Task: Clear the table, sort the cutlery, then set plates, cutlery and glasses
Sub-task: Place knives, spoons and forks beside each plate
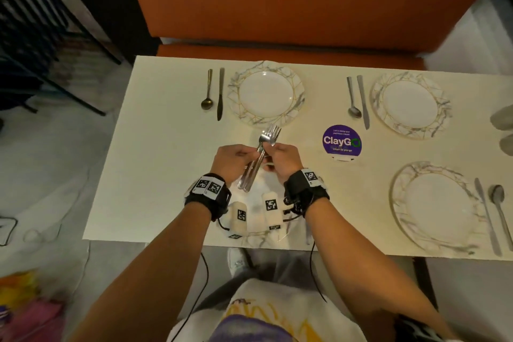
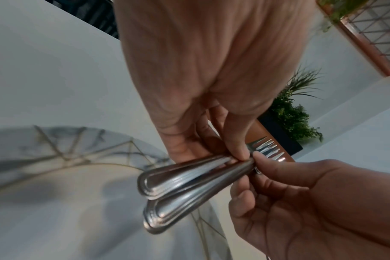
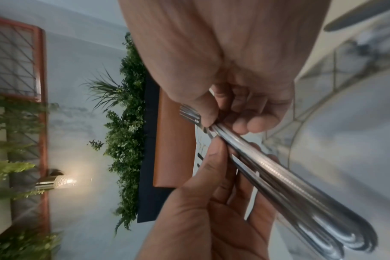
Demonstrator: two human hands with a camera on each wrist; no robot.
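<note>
We hold the forks (image 1: 259,158) above the table (image 1: 155,133), near its middle. Left hand (image 1: 231,161) and right hand (image 1: 283,158) both pinch the necks. Steel: stiff, light, slippery. We judge the necks the best hold for separating one fork.

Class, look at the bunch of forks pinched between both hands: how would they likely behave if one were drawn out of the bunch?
The forks look like polished metal, so they are probably stiff and slippery against each other. The left hand and right hand pinch them only near the necks, so the loose handles may fan apart.
</note>
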